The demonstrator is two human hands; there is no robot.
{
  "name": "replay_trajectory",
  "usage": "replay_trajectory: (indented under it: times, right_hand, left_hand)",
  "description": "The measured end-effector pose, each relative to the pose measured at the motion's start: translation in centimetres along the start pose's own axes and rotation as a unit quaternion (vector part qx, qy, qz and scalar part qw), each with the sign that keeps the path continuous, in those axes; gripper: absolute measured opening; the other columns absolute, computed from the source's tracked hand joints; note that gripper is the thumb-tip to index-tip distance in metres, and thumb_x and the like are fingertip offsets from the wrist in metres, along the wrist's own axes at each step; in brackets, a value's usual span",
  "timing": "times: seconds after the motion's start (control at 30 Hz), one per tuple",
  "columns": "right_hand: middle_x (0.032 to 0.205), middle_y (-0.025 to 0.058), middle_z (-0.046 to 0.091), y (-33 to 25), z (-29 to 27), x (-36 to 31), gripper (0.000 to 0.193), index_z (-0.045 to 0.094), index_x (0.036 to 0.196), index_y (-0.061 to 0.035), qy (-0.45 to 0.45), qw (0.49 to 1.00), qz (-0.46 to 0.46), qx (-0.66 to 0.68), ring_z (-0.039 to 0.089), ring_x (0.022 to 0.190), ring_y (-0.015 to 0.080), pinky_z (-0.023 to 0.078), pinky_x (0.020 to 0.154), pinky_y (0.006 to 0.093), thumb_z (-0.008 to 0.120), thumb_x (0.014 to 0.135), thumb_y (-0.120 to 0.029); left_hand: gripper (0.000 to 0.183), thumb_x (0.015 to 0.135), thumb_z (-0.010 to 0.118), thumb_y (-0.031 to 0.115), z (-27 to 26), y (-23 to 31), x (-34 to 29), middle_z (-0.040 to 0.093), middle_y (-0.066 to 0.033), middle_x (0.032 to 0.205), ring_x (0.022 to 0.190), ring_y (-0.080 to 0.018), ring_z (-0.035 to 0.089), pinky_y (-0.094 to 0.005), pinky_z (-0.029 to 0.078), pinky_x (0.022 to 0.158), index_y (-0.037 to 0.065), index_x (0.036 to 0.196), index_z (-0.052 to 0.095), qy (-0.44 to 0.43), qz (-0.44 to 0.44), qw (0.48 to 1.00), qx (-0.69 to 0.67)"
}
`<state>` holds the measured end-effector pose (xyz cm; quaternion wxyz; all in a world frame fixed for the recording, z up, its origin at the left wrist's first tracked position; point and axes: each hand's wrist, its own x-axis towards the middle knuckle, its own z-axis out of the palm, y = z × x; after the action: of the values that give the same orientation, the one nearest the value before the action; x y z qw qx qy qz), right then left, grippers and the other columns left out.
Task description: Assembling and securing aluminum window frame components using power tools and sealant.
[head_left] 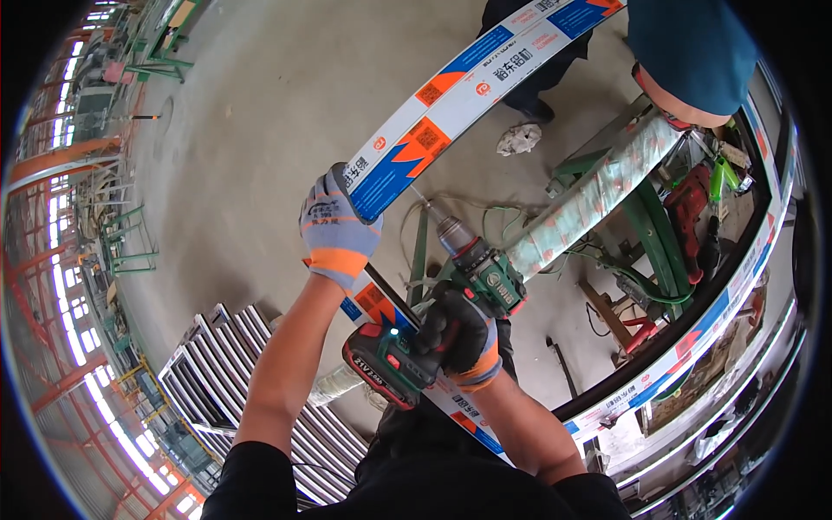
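Observation:
My left hand (336,221), in a grey glove with an orange cuff, is wrapped around the near-left corner of a large rectangular frame (459,95). The frame's profiles carry a white, blue and orange protective film. In my right hand (468,334), under a dark-palmed glove, is the grip of a green and black cordless drill (492,279). Its battery (381,364) points back toward me, with a small light lit. The thin bit points up-left at the frame's inner edge near my left hand; whether it touches cannot be made out.
A film-wrapped beam (598,195) on green supports crosses beneath the frame. Another person's teal sleeve (689,52) and arm reach in at upper right. A red power tool (689,208) and cables lie at right. Slatted profiles (260,381) stand lower left; a rag (520,139) lies on the floor.

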<state>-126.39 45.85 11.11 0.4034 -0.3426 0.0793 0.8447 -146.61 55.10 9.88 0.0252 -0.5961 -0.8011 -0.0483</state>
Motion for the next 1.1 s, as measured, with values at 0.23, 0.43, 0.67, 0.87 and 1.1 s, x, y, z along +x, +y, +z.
replay_trajectory:
  times: [0.23,0.43,0.67,0.87,1.1]
  right_hand:
    - [0.063,0.006,0.052,-0.2,-0.7,0.2,0.016,0.055,0.097,-0.0053,-0.003,1.0,0.015,-0.008,0.053,0.05,0.0225,0.048,0.049,0.0375,0.059,0.088,-0.018]
    - [0.063,0.0072,0.053,-0.3,-0.3,0.3,0.015,0.054,0.094,-0.0049,-0.014,1.0,0.013,-0.004,0.054,0.05,0.0232,0.049,0.049,0.0373,0.058,0.089,-0.019]
    - [0.062,0.0076,0.054,-0.2,-1.0,0.6,0.015,0.054,0.093,-0.0047,-0.023,0.999,0.01,-0.023,0.055,0.05,0.0235,0.048,0.048,0.0375,0.058,0.09,-0.019]
    - [0.064,0.0067,0.054,-0.4,-0.3,0.4,0.014,0.054,0.093,-0.0055,-0.011,1.0,0.009,0.017,0.054,0.05,0.0227,0.049,0.048,0.0376,0.057,0.09,-0.019]
    - [0.064,0.0072,0.052,-0.5,0.0,0.2,0.016,0.053,0.094,-0.0038,0.018,1.0,0.004,0.002,0.054,0.05,0.0216,0.047,0.048,0.0347,0.058,0.09,-0.019]
  left_hand:
    - [0.069,0.069,0.071,0.033,0.0,0.2,0.1,0.056,-0.0191,0.12,0.107,-0.0348,0.057,-0.0445,0.047,0.093,0.003,0.126,0.046,-0.013,-0.002,1.0,-0.005]
    - [0.07,0.069,0.071,0.033,0.0,0.0,0.4,0.056,-0.019,0.12,0.108,-0.0351,0.057,-0.0443,0.047,0.093,0.003,0.127,0.046,-0.007,0.001,1.0,0.005]
    - [0.049,0.076,0.069,0.028,0.5,0.1,0.3,0.061,-0.0167,0.104,0.093,-0.0353,0.061,-0.0437,0.051,0.082,0.005,0.117,0.053,0.066,0.042,0.997,0.013]
    - [0.052,0.076,0.069,0.028,-0.2,0.7,0.3,0.06,-0.0166,0.106,0.095,-0.0352,0.061,-0.0435,0.05,0.084,0.006,0.12,0.052,0.053,0.04,0.998,-0.005]
    - [0.054,0.075,0.07,0.027,0.3,0.7,-0.1,0.06,-0.0166,0.109,0.097,-0.0355,0.06,-0.0437,0.049,0.087,0.006,0.121,0.051,0.028,0.019,0.999,-0.021]
